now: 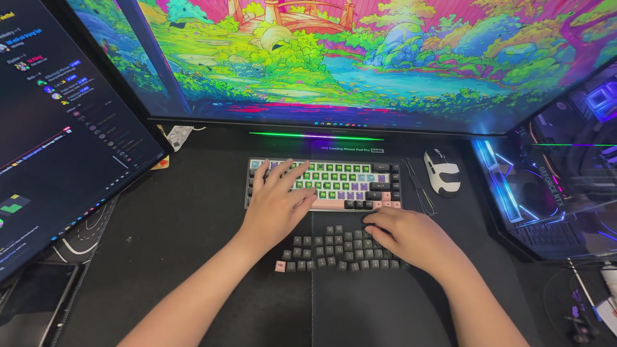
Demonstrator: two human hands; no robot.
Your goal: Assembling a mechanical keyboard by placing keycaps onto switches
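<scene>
A small keyboard [347,183] with glowing green switches and a few dark and pink keycaps left on it lies on the black desk mat [193,225]. My left hand [279,199] rests flat on its left half, fingers spread over the keys. In front of the keyboard, several loose dark grey keycaps [328,250] sit in rows on the mat, with one pink keycap [280,266] at their left end. My right hand [408,234] is curled over the right end of these keycaps, fingertips touching them; whether it grips one is hidden.
A large monitor [360,58] with colourful wallpaper stands behind the keyboard, and a second dark screen [58,128] angles in at the left. A black-and-white mouse [442,172] and a thin wire keycap puller [419,186] lie right of the keyboard. A lit computer case [559,180] stands at the right.
</scene>
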